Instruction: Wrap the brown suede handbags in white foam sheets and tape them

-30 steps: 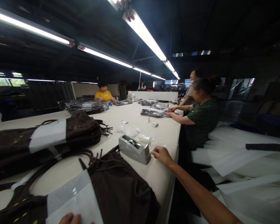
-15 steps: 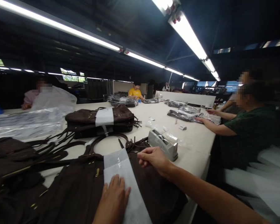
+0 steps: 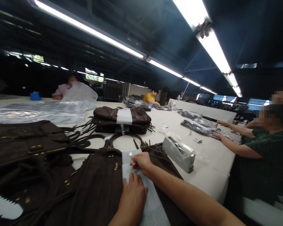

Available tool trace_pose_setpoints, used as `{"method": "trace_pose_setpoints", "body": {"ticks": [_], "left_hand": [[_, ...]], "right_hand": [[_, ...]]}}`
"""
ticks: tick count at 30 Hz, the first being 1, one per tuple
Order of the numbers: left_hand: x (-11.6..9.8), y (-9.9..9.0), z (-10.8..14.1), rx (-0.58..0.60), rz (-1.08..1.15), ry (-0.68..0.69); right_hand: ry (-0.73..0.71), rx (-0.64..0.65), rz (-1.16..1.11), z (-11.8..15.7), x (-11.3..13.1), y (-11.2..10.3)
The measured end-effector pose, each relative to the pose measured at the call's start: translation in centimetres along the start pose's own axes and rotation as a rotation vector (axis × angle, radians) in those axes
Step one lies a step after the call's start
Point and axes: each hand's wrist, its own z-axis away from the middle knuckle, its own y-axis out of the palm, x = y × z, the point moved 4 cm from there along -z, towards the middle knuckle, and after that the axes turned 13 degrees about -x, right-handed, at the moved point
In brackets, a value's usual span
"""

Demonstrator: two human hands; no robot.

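My left hand (image 3: 134, 193) lies flat on a white paper strip (image 3: 153, 205), fingers stretched out. The strip runs across a dark brown bag (image 3: 96, 182) lying on the table. Just above it, my right hand (image 3: 142, 164) is closed in a pinch at the upper part of the strip; whatever the fingertips hold is hidden. Beside the fingertips, a small shiny patch like clear tape (image 3: 131, 153) shows on the paper. A grey tape dispenser (image 3: 179, 154) stands to the right of my right hand. The bag's looped handles (image 3: 126, 135) extend behind the strip.
Behind lie stacked brown bags (image 3: 103, 115) with a white band. More brown bags (image 3: 21, 138) and clear plastic sheets (image 3: 37, 111) are at left. A white toothed piece (image 3: 7, 205) shows lower left. A co-worker (image 3: 269, 141) at right handles plastic-wrapped items (image 3: 200, 127).
My right hand has moved left from near the tape dispenser onto the paper strip. My left hand stays flat on the strip. The camera view has turned left.
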Motion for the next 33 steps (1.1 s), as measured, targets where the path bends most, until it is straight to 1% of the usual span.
{"method": "trace_pose_setpoints", "body": {"ticks": [3,7,11,15,17,20,23,27,30,33], "left_hand": [[0.0,0.2,-0.2,-0.005,0.011,-0.011],[0.0,0.5,-0.4,-0.007,0.008,-0.018],[0.1,0.6,-0.4,-0.005,-0.007,-0.022],[0.1,0.9,-0.5,-0.008,-0.021,-0.032],[0.2,1.0,-0.5,-0.01,-0.028,-0.036],[0.2,1.1,-0.4,-0.014,-0.039,-0.031],[0.0,0.9,-0.1,-0.018,-0.051,-0.002],[-0.5,0.4,0.2,-0.03,-0.074,0.046],[-0.8,-0.1,0.2,-0.03,-0.079,0.083],[-0.9,-0.4,0.3,-0.029,-0.088,0.117]], "right_hand": [[0.019,-0.061,0.055,0.0,-0.6,0.2],[0.019,-0.056,0.136,0.3,-0.7,0.4],[0.017,-0.032,0.208,0.2,-0.8,0.5],[0.011,-0.009,0.296,-0.4,-1.0,0.6],[0.009,0.022,0.359,-0.8,-1.0,0.7],[-0.004,0.104,0.479,-1.4,-0.7,0.7],[-0.051,0.168,0.592,-1.8,-0.7,0.3],[-0.142,0.198,0.685,-1.7,-1.0,-0.4],[-0.211,0.184,0.747,-1.3,-1.0,-0.9],[-0.292,0.144,0.83,-0.4,-0.4,-1.4]]}}
